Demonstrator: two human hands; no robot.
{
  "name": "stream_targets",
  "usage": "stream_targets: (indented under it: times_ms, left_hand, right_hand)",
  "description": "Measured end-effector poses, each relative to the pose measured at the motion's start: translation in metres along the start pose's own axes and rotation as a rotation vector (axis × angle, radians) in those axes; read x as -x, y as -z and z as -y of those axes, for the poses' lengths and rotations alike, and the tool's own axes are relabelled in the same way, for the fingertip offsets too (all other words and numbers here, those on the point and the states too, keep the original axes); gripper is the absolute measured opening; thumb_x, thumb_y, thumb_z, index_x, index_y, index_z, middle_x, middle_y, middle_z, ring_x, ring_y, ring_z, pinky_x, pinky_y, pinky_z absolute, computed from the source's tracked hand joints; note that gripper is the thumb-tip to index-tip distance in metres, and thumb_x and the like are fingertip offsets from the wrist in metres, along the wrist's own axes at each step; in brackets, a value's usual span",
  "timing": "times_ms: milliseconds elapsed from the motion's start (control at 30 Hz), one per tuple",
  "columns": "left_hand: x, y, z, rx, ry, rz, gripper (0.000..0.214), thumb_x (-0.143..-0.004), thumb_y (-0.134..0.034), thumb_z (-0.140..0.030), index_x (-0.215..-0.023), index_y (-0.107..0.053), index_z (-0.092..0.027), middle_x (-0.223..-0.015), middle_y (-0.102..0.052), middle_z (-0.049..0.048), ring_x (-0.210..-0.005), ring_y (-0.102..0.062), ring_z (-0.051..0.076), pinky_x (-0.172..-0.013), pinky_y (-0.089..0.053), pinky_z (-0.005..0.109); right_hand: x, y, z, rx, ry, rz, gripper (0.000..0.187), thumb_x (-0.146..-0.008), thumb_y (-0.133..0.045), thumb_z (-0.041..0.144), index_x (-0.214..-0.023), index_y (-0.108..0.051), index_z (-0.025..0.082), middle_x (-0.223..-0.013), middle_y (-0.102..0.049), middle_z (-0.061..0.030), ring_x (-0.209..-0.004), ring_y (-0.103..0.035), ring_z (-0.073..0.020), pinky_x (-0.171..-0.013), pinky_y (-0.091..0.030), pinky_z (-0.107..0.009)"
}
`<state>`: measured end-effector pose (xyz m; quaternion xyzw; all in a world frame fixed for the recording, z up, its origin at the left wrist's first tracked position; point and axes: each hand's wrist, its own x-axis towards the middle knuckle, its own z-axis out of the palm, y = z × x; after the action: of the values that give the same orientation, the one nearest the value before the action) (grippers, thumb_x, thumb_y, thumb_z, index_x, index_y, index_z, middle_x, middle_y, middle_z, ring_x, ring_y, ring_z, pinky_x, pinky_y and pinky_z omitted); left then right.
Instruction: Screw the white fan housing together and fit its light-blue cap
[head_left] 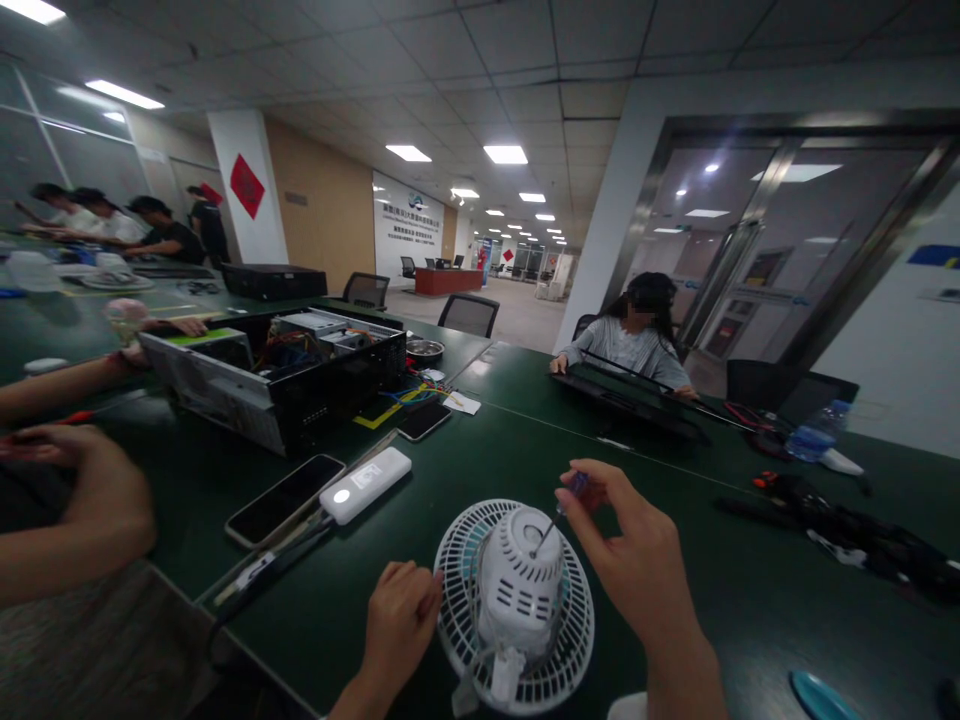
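A white electric fan (521, 590) lies face down on the green table, its motor housing pointing up and its round grille spread beneath. My right hand (634, 540) pinches the purple handle of a small screwdriver (553, 522) between thumb and fingers. The thin shaft slants down to the top of the housing, where the tip meets it. At the grille's left rim, my left hand (401, 615) is closed, with curled fingers against the edge; how much of the rim they grip is partly hidden.
Left of the fan lie a white power bank (367, 485) with a cable, a phone (285, 500) and another phone (425, 420). An opened computer case (277, 375) stands beyond, with a neighbour's arms (75, 490) beside it. Across the table a person (637, 335) handles a black panel (630, 400).
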<state>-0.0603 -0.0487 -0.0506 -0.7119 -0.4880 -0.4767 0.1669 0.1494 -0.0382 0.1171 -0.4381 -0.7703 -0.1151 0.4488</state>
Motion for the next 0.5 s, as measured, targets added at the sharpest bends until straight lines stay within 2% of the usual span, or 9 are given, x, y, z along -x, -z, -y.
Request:
stream_targets:
  times_ms: [200, 367, 500]
  left_hand:
    - [-0.0006, 0.0011, -0.0009, -0.021, -0.005, 0.016, 0.038, -0.086, -0.042, -0.012, -0.051, -0.030, -0.018, -0.044, -0.034, -0.0067, -0.042, -0.035, 0.008, -0.051, -0.032, 0.021]
    - [-0.0006, 0.0007, -0.0016, -0.034, -0.010, 0.018, 0.038, -0.086, -0.042, -0.012, -0.050, -0.031, -0.017, -0.043, -0.035, -0.0066, -0.042, -0.036, 0.008, -0.052, -0.033, 0.021]
    - [-0.0003, 0.0003, -0.0013, -0.032, -0.014, 0.023, 0.038, -0.086, -0.042, -0.012, -0.050, -0.031, -0.018, -0.043, -0.036, -0.0065, -0.043, -0.036, 0.008, -0.052, -0.033, 0.021]
  right_hand:
    - [-0.0013, -0.0012, 0.0022, -0.002, 0.081, -0.018, 0.016, -0.086, -0.048, 0.025, -0.099, -0.056, 0.018, -0.079, -0.066, -0.0027, -0.065, -0.062, -0.0132, -0.060, -0.052, -0.025]
    - [0.0001, 0.0051, 0.0023, -0.050, 0.101, 0.019, 0.027, -0.087, -0.044, 0.018, -0.112, -0.053, 0.018, -0.097, -0.066, -0.0069, -0.085, -0.064, -0.0153, -0.073, -0.053, -0.028]
    - [-0.0007, 0.0059, 0.0015, -0.048, 0.103, 0.019, 0.025, -0.087, -0.044, 0.018, -0.110, -0.055, 0.019, -0.091, -0.066, -0.0058, -0.081, -0.064, -0.0151, -0.070, -0.053, -0.027]
